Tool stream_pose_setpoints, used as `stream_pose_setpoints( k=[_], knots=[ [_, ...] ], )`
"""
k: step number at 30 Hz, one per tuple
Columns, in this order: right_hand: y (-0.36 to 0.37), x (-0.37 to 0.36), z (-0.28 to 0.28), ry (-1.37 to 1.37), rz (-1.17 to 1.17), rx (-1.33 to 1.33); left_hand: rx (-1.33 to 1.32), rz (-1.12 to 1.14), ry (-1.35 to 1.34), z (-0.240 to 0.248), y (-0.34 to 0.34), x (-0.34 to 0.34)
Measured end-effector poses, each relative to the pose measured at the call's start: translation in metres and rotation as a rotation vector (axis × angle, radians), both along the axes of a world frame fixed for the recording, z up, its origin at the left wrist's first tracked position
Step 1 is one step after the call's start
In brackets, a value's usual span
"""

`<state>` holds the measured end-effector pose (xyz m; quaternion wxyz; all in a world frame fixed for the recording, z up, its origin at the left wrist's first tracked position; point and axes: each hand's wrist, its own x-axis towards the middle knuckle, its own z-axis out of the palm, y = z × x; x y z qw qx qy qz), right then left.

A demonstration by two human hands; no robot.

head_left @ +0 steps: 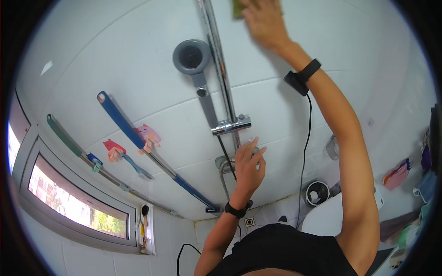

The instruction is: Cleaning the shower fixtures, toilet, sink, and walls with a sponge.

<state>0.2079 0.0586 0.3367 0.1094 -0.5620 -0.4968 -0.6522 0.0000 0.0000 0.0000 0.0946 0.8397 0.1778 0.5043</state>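
A green scouring sponge was seen at the very top of the view, pressed against the white tiled wall just beside the upright chrome shower rail. Only a corner of it showed past the fingers, the remainder being cut off by the frame or hidden under the palm. It was judged to be light, soft and compressible, easily squashed flat; if wet, it was likely to be slippery on glazed tile. It was probably best taken flat under the palm with the fingers laid across its back, rather than pinched by an edge.

The right hand was raised high on an outstretched arm and laid over the sponge, fingers held close together and flattened toward the wall. How firmly the sponge was gripped could not be told, since the thumb side was hidden. A black wrist strap with a small device and a trailing cable was worn on that arm.

The left hand was held lower, open, with fingers extended and slightly fanned. Its fingertips lay at the rail, just under the chrome mixer bracket. Nothing was held in it. The grey shower head hung to the left of the rail.
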Motion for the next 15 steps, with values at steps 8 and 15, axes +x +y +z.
stream_pose_setpoints(
  k=[8, 15],
  knots=[
    [0.009, 0.027, 0.001, -0.219, 0.591, -0.24, 0.011, -0.183, 0.043, 0.001, -0.027, 0.08],
    [0.038, 0.011, 0.063, -0.433, 0.811, -0.327, 0.057, -0.189, 0.079, 0.016, -0.019, 0.146]
  ],
)
